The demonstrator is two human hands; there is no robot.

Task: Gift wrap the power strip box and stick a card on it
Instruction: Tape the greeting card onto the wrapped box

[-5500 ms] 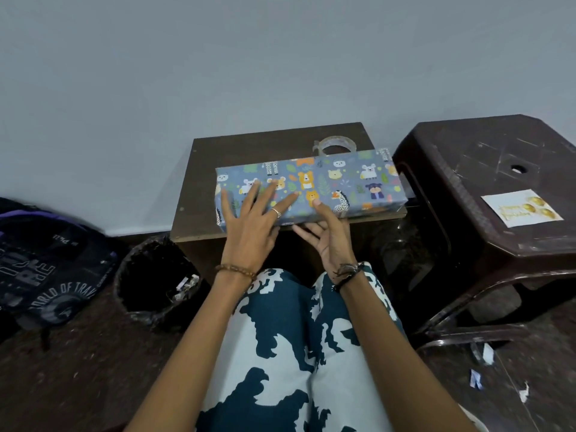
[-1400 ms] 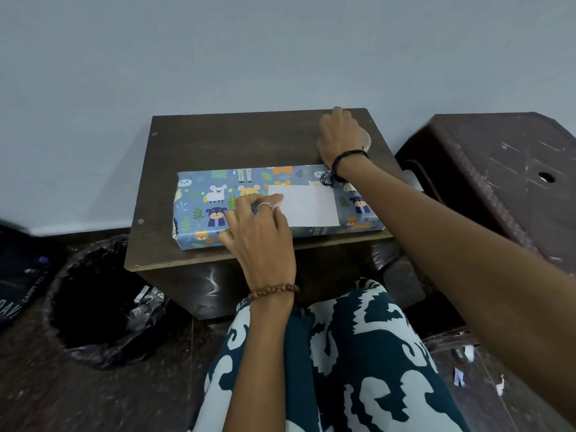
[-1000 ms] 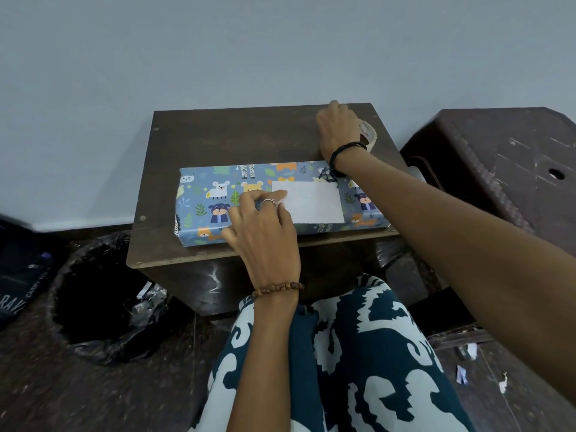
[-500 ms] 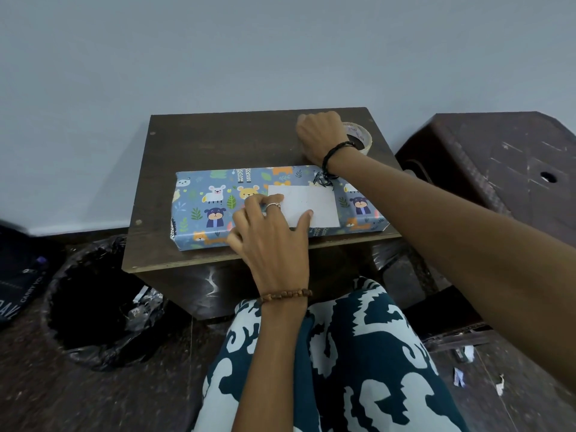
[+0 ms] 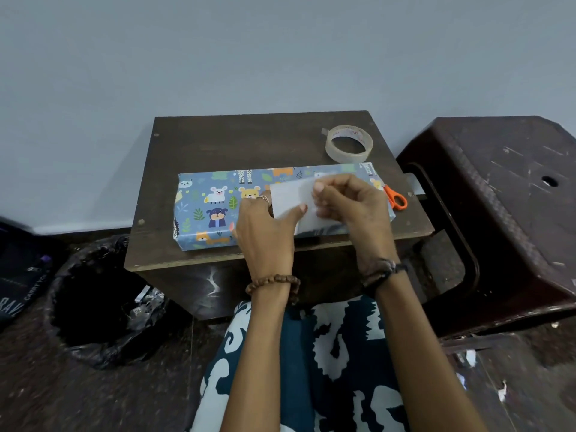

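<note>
Tabletop (image 5: pixel 218 145): both hands perhaps pinching card (image 5: pixel 290 198)

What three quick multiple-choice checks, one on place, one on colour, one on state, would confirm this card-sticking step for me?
1. Where is the tape roll?
A. on the table behind the wrapped box
B. in the bin
C. on the stool

2. What colour are the scissors' handles?
A. green
B. orange
C. black

3. What state is the card in?
A. lying on the stool
B. dropped on the floor
C. held by both hands over the wrapped box

Answers:
1 A, the roll sits on the table beyond the wrapped box.
2 B, orange loops show right of the box.
3 C, the left hand and right hand both hold it.
</note>
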